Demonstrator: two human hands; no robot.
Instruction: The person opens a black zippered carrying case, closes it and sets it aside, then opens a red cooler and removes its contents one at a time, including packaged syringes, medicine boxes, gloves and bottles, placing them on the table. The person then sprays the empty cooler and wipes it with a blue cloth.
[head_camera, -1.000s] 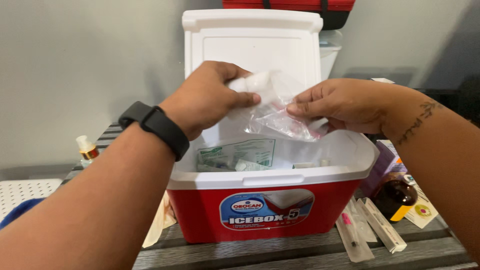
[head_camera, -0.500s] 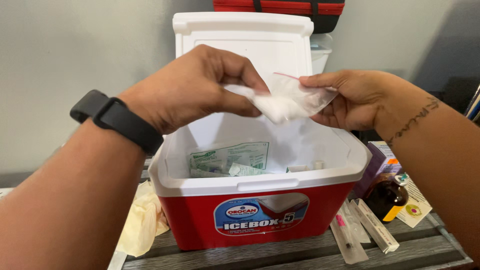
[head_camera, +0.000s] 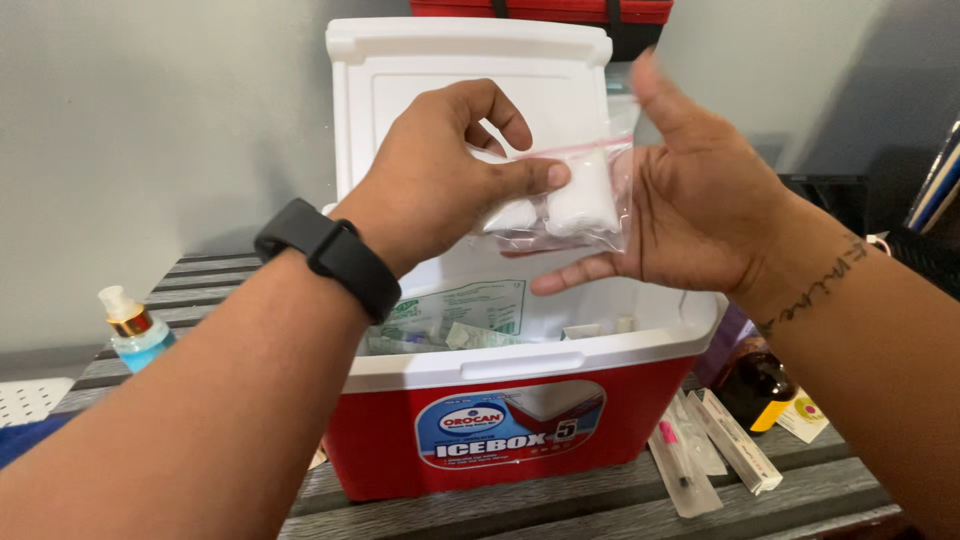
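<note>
Clear zip bag (head_camera: 570, 195) w/ white rolls pinched by left hand (head_camera: 440, 185); right hand (head_camera: 700, 200) open-palmed behind; red cooler (head_camera: 520, 420) below.

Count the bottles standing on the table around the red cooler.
2. A small clear-blue bottle with a gold collar stands left of the cooler; a dark brown bottle with a yellow label stands to its right. Others may be hidden behind the cooler or the arms.
</note>
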